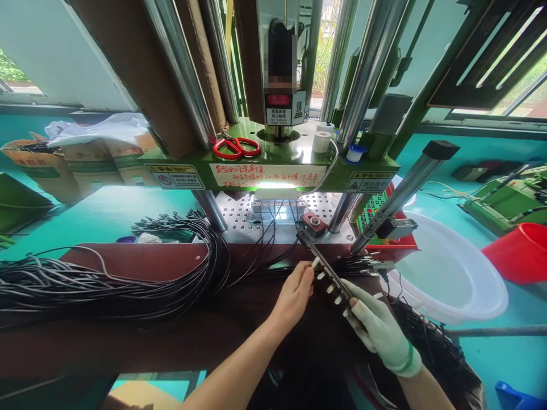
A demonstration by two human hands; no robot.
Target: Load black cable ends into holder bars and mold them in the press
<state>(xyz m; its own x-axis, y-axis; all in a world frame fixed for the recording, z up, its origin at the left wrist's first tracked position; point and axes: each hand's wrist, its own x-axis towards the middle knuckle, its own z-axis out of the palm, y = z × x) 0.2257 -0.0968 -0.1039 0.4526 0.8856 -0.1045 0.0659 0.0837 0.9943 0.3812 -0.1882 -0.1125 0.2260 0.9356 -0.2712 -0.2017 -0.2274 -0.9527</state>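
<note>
My right hand (376,327), in a white glove with a green cuff, grips the lower end of a dark narrow bar (327,266). The bar is tilted, its far end close to a brown block (314,223) on the machine's bed. Several small silvery connectors (338,300) stick out along its left side. Bare and closed, my left hand (296,289) pinches the uppermost connector (316,263). Thin black cables (269,239) run from the lit clear mould (280,210) under the press toward the table edge.
A large bundle of black cables (171,296) covers the brown table's left side. Red-handled scissors (236,148) lie on the green press plate (200,165). Steel columns (209,210) flank the bed. At right are more cables (359,265), a white tub (461,273) and a red bucket (519,253).
</note>
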